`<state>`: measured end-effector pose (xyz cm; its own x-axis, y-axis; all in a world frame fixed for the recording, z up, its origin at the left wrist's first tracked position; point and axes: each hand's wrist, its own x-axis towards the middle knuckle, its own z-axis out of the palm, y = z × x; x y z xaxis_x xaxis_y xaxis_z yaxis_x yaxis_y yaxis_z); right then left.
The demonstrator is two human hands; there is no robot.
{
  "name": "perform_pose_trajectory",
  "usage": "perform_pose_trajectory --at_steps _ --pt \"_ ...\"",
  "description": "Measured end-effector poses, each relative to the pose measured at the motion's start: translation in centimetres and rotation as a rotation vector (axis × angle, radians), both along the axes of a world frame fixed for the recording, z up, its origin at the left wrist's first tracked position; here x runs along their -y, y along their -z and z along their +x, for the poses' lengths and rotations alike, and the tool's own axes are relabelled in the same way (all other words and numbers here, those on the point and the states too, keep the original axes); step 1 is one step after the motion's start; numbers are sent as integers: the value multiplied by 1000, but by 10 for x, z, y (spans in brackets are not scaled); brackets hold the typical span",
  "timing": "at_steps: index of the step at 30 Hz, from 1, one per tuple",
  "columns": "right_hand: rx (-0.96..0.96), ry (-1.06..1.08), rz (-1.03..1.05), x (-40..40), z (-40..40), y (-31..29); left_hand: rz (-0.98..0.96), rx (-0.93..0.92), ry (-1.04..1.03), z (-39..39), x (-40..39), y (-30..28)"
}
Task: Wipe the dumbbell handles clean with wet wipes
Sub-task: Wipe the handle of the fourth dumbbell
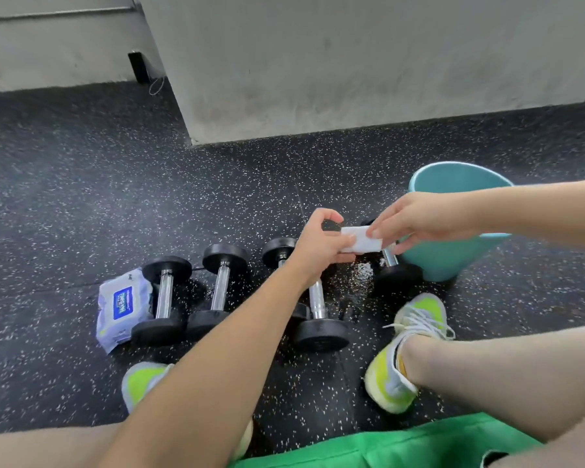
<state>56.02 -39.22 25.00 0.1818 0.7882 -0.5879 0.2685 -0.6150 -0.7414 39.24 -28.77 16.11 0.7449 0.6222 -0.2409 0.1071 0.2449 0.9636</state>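
Note:
Several black dumbbells with chrome handles lie in a row on the speckled floor. The third dumbbell (318, 304) runs partly under my left forearm. The rightmost dumbbell (394, 268) lies beside the bucket, mostly hidden by my hands. A folded white wet wipe (363, 243) is held above the floor between both hands. My left hand (318, 244) grips its left end. My right hand (419, 219) pinches its right end with fingertips. A pack of wet wipes (122, 307) lies at the left of the row.
A teal bucket (453, 255) stands right of the dumbbells. A wet patch (358, 282) shines on the floor between the third and rightmost dumbbells. My two yellow-green shoes (409, 352) rest near the dumbbells. A grey wall corner (196, 136) juts out behind.

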Motion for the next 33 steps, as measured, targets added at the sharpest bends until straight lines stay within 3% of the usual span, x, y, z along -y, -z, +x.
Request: perform_pose_trajectory --at_steps 5,11,18,24,27,33 --pt "183 113 33 -25 -36 51 94 -160 -114 -16 -10 26" --pt "247 202 45 -42 -43 144 36 -333 -175 -14 -22 79" --pt "140 405 94 -46 -29 222 67 -544 -325 21 -7 142" --pt "-67 475 176 -54 -32 240 131 -446 -560 22 -2 155" --pt "-147 503 197 -57 -37 243 265 -426 -509 10 -8 151" --pt "-136 412 173 -57 -46 254 383 -417 -615 -20 -34 145"
